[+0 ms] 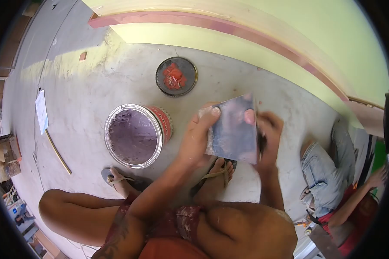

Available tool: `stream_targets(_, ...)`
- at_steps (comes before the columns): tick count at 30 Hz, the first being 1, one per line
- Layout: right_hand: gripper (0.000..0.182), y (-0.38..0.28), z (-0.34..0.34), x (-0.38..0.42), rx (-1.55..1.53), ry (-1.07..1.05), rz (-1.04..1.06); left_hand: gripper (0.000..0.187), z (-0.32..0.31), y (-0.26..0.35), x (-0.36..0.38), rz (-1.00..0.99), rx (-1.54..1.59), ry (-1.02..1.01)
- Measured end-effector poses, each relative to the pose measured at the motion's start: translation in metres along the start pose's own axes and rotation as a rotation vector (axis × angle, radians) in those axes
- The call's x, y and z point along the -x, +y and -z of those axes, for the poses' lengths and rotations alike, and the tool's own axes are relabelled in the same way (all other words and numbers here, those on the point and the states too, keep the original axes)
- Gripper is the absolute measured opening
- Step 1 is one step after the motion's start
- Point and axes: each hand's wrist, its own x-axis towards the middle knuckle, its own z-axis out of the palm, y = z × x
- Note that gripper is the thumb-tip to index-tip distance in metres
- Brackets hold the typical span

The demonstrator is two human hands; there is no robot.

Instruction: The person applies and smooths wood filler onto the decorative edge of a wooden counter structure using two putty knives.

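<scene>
A flat, smeared metal plate [233, 129] is held up in front of me, to the right of the can. My left hand [202, 131] grips its left edge, thumb on the face. At its right edge is my right hand [268, 134], fingers curled round something dark beside the plate that I cannot make out; a fingertip or thumb shows on the plate's upper right. An open can [134, 137] holds greyish-purple paste, with more smeared on its inner wall. Beyond it lies a round dark lid [188, 71] with an orange-red lump on it.
A pale yellow panel with a pinkish ledge [229, 28] runs along the top right. Another person in jeans [328, 172] sits at the right. On the floor at left lie a paper-like sheet [41, 111] and a thin stick [58, 151]. My sandalled feet are near the can.
</scene>
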Motion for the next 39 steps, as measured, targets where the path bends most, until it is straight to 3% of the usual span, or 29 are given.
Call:
stream_targets(2,0.043,0.020,0.018,-0.015,0.183,-0.193,-0.302,0.029,0.002,0.004,0.004,0.001,-0.079,-0.027)
stream_targets(3,0.043,0.017,0.026,-0.017,0.187,-0.195,-0.300,0.030,0.001,0.006,0.004,0.007,-0.171,-0.059)
stream_targets(5,0.050,-0.003,0.049,-0.026,0.241,-0.063,0.083,0.028,-0.004,0.008,0.003,-0.058,-0.215,-0.003)
stream_targets(6,0.054,-0.023,0.056,-0.032,0.317,-0.193,-0.055,0.025,-0.007,0.009,0.002,-0.107,-0.273,0.046)
stream_targets(7,0.054,-0.034,0.062,-0.047,0.324,-0.181,-0.066,0.025,-0.008,0.010,0.003,-0.095,-0.281,0.036)
stream_targets(9,0.046,-0.047,0.068,-0.073,0.676,-0.680,0.275,0.027,-0.006,0.012,0.009,-0.257,-0.517,0.050)
stream_targets(10,0.046,-0.052,0.070,-0.077,0.677,-0.684,0.276,0.027,-0.005,0.014,0.010,-0.257,-0.513,0.051)
stream_targets(12,0.036,-0.057,0.073,-0.081,0.682,-0.451,0.375,0.025,-0.005,0.015,0.010,-0.292,-0.539,0.044)
stream_targets(15,0.039,-0.044,0.063,-0.082,0.702,-0.635,0.335,0.025,-0.014,0.022,0.015,-0.331,-0.671,0.006)
stream_targets(18,0.038,-0.055,0.070,-0.084,0.742,-0.550,0.393,0.024,-0.010,0.023,0.015,-0.273,-0.626,0.035)
stream_targets(22,0.032,-0.045,0.064,-0.080,0.696,-0.605,0.284,0.024,-0.022,0.027,0.021,-0.298,-0.795,0.029)
stream_targets(25,0.035,-0.050,0.067,-0.079,0.727,-0.461,0.406,0.024,-0.024,0.031,0.024,-0.259,-0.675,0.044)
stream_targets(27,0.033,-0.045,0.059,-0.078,0.684,-0.544,0.324,0.024,-0.030,0.034,0.024,-0.335,-0.903,0.013)
stream_targets(30,0.033,-0.052,0.070,-0.078,0.712,-0.461,0.371,0.023,-0.029,0.033,0.023,-0.308,-0.764,0.014)
stream_targets(33,0.031,-0.044,0.061,-0.080,0.661,-0.530,0.323,0.023,-0.037,0.035,0.026,-0.335,-0.902,0.024)
stream_targets(37,0.031,-0.047,0.063,-0.076,0.727,-0.443,0.357,0.023,-0.030,0.037,0.025,-0.320,-0.795,0.034)
stream_targets(39,0.030,-0.041,0.053,-0.073,0.629,-0.424,0.302,0.022,-0.035,0.041,0.028,-0.357,-1.033,0.015)
